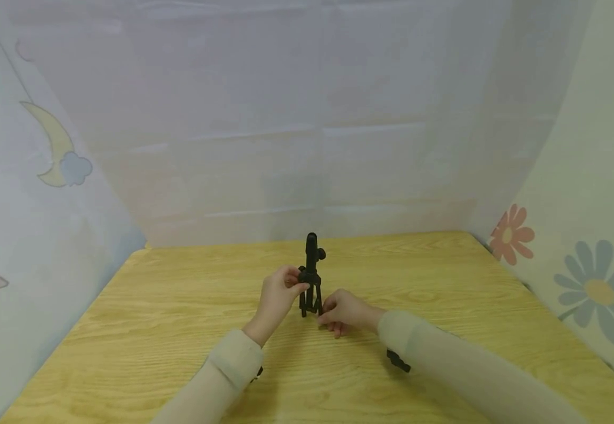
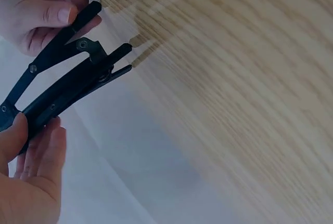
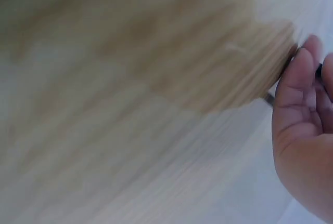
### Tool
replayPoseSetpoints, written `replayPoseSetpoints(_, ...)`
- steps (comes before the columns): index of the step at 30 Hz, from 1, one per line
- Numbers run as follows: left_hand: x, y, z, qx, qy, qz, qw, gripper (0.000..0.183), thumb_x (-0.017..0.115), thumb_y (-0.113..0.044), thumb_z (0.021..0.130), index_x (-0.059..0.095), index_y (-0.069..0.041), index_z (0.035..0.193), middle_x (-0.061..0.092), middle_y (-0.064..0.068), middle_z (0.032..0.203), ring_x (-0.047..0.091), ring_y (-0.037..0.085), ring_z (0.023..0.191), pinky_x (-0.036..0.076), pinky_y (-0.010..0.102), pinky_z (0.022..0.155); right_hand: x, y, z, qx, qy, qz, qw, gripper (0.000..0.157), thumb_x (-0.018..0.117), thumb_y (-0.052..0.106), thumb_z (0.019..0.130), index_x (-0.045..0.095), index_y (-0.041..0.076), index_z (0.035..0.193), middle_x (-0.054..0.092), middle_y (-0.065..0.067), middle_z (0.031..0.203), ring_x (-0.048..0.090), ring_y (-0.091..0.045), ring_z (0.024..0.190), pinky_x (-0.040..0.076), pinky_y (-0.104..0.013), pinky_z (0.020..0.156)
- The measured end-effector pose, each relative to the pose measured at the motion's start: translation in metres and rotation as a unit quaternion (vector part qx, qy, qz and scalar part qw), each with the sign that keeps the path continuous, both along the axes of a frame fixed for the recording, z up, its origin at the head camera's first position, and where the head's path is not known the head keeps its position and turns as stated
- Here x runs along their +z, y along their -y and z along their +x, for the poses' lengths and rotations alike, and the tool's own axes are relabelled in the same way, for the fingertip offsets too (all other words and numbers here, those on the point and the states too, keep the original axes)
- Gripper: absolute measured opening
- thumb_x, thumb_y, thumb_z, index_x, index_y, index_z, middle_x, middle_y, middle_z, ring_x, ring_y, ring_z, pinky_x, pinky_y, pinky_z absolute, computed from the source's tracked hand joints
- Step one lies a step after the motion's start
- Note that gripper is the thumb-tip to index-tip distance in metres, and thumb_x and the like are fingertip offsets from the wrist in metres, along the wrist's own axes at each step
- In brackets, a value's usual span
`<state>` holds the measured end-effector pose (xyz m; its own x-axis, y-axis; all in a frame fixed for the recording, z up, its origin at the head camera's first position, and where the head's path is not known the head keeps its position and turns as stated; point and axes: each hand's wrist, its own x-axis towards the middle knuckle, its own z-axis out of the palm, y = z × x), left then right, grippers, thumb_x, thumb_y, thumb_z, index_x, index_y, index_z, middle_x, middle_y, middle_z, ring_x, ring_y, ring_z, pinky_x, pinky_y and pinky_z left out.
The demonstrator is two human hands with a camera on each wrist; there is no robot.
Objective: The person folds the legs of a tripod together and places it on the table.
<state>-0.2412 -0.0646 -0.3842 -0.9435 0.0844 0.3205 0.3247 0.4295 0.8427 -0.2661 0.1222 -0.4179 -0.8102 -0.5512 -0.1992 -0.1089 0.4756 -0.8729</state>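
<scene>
A small black tripod (image 1: 311,259) stands upright over the table, with a knob on the right of its head. My left hand (image 1: 279,293) grips it just under the head, where the legs meet, thumb in front and fingers behind. Low on the right side, my right hand (image 1: 350,310) pinches the end of one leg. In the left wrist view the tripod's legs (image 2: 78,86) are spread unevenly, with hinged braces between them. The leg at my right thumb angles out from the other two. Fingers of my right hand (image 3: 304,120) mostly hide the tripod in the right wrist view.
The wooden tabletop (image 1: 190,282) spreads around both hands. A pale cloth backdrop (image 1: 264,118) rises behind its far edge, and printed side walls (image 1: 545,194) flank it. Small black pieces (image 1: 398,361) show beneath the sleeves at both wrists.
</scene>
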Motion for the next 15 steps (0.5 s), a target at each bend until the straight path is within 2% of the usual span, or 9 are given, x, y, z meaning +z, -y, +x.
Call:
replayPoseSetpoints(8, -0.004, 0.005, -0.009, -0.014, 0.02, 0.035, 0.9991, 0.015, 0.073, 0.002, 0.084, 0.066, 0.002, 0.098, 0.066, 0.009, 0.086, 0.065, 0.022, 0.08, 0.056, 0.032, 0.069, -0.004, -0.002, -0.016, 0.055, -0.003, 0.048, 0.997, 0.008, 0.074, 0.01, 0.087, 0.071, 0.003, 0.085, 0.058, -0.003, 0.058, 0.049, -0.009, 0.043, 0.042, -0.019, 0.041)
replayPoseSetpoints(15, -0.003, 0.008, -0.012, -0.025, -0.001, 0.018, 0.9995, 0.014, 0.073, 0.005, 0.083, 0.067, 0.003, 0.096, 0.067, 0.01, 0.084, 0.065, 0.021, 0.075, 0.056, 0.028, 0.064, -0.009, 0.001, -0.024, 0.073, -0.005, 0.06, 0.996, 0.011, 0.078, 0.014, 0.084, 0.069, 0.007, 0.084, 0.055, -0.002, 0.055, 0.047, -0.009, 0.038, 0.042, -0.02, 0.038)
